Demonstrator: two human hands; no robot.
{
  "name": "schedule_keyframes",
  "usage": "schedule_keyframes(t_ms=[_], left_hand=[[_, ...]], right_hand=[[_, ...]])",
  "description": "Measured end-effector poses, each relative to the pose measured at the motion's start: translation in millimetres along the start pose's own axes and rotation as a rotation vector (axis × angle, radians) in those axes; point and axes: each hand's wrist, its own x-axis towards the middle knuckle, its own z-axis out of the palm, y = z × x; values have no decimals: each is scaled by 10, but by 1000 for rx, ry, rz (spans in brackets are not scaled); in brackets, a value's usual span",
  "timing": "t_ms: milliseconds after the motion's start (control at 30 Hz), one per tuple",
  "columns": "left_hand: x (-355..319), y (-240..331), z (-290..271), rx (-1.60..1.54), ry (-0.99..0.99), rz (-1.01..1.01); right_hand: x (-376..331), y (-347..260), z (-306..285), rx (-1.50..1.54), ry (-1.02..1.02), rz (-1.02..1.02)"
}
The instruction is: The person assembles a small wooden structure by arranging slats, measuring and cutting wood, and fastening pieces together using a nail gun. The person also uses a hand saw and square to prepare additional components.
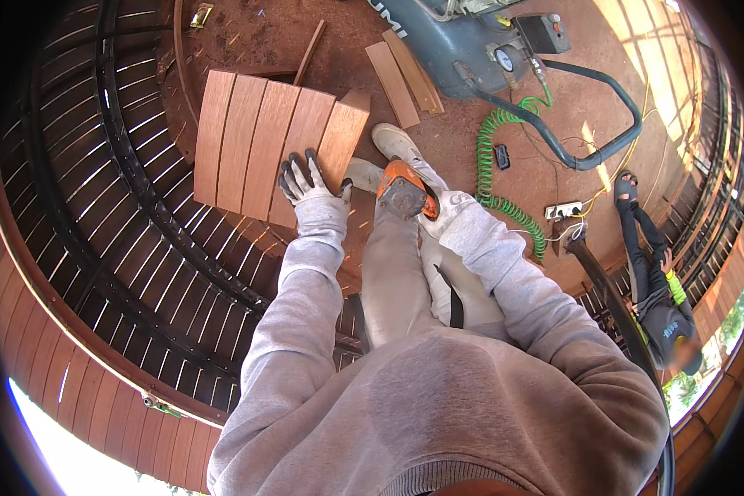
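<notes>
My left hand [312, 180], in a white glove with dark fingertips, lies with fingers spread on a panel of reddish-brown wooden slats [252, 145]. The slats sit side by side with narrow gaps, and the hand rests near the panel's lower right edge. My right hand [442, 211] is closed around an orange power tool [394, 175] with a grey cap, seen from above over my knee. Its handle and lower end are hidden, so its exact kind is unclear. Most of the right hand's fingers are out of sight.
A blue-grey air compressor [455, 62] with a tubular handle stands ahead right. A green coiled hose [486, 149] runs beside a white power strip [562, 211]. Loose boards [393, 83] lie near it. Another person [665, 314] is at far right. Curved dark framing [157, 223] rises at left.
</notes>
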Motion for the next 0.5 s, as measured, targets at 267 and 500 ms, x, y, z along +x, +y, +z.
schedule_keyframes(t_ms=[267, 500], left_hand=[[569, 295, -177, -1, -9, 311], [1101, 612, -286, 385, -252, 390]], right_hand=[[-36, 44, 53, 98, 125, 93], [-35, 260, 334, 227, 229, -2]])
